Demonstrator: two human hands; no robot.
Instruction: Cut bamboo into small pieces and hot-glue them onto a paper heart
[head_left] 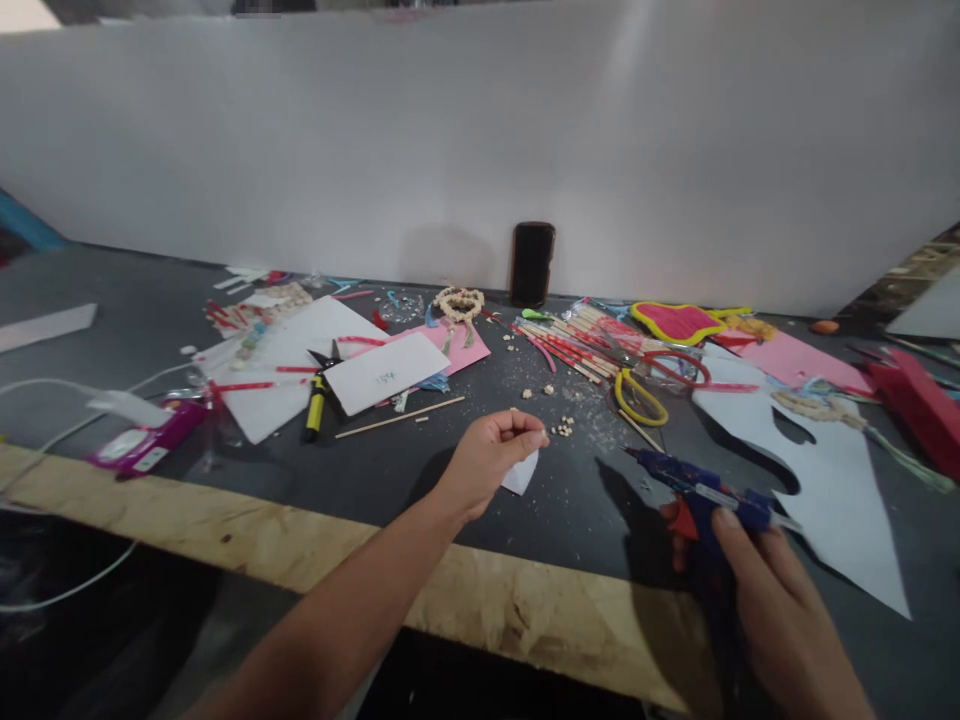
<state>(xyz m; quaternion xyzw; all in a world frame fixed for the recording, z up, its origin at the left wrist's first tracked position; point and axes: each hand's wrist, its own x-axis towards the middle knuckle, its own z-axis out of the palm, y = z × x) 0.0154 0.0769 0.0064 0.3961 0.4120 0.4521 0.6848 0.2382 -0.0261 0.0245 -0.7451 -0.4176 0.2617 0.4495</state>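
My right hand (787,610) grips a dark blue hot glue gun (709,495) with an orange trigger, its nozzle pointing left above the table. Near the middle, the fingers of my left hand (491,455) are pinched together, with a tiny pale bit at the tips that is too small to name. Below that hand shows a piece of white paper (523,474); whether the fingers hold it too, I cannot tell. Just right of the fingertips, several small beige beads (562,427) lie loose on the dark table.
Yellow-handled scissors (641,398) and red-striped sticks (566,350) lie behind the glue gun. A white cut-out sheet (840,490) is at right. Left are black-and-yellow pliers (315,405), a white card (386,373) and a purple device (154,437). A phone (532,263) leans against the wall.
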